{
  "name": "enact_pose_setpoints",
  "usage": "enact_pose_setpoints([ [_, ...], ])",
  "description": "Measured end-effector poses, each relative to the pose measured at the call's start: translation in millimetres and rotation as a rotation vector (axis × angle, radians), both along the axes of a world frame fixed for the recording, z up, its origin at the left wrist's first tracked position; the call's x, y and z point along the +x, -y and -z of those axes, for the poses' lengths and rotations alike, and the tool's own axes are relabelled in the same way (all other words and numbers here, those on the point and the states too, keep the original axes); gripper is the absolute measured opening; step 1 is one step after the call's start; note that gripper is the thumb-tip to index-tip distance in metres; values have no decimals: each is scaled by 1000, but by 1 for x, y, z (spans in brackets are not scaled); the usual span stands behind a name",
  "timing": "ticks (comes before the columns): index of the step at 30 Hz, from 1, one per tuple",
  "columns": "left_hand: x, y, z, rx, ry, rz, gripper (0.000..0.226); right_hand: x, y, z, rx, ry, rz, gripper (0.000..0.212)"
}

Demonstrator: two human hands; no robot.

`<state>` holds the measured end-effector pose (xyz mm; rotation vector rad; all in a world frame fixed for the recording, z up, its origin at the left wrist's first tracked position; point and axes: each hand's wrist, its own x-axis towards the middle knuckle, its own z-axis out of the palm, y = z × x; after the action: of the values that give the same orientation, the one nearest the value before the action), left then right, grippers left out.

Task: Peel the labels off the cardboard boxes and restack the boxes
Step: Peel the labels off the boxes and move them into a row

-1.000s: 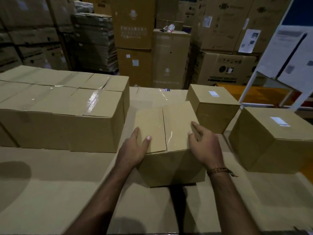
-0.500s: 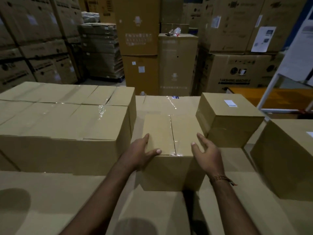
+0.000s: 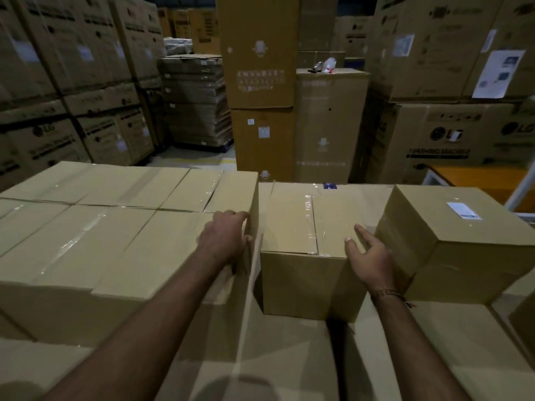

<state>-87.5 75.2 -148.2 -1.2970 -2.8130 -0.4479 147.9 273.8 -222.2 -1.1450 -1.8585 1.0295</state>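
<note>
Cardboard surface (image 3: 289,357) amid warehouse stacks (image 3: 257,68) (dim), left hand (image 3: 224,238) and right hand (image 3: 373,256) fingers loose beside box (image 3: 301,221).

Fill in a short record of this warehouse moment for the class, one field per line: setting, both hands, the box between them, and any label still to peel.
setting: warehouse, stacked cartons behind
left hand: at the corner of the large taped box, fingers over its edge
right hand: fingers on the right top edge of the middle box
middle box: taped shut, no label showing on top
labelled box: right of the middle box, white label on top, not yet peeled
</note>
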Motion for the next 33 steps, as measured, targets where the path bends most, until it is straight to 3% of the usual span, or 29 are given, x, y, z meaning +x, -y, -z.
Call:
enact_pose_setpoints([
  [6, -61, -40, 11, -58, 41, 88, 77, -48, -29, -1, 8, -4, 16, 53],
  [9, -73, -49, 24, -67, 54, 149, 74, -67, -42, 2, -1, -5, 13, 54],
  [21, -86, -46, 56, 79, 105, 137, 72, -111, -71, 7, 43, -4, 4, 55],
  [33, -84, -47, 52, 36, 58, 118, 70, -118, -78, 8, 64, 32, -31, 55],
])
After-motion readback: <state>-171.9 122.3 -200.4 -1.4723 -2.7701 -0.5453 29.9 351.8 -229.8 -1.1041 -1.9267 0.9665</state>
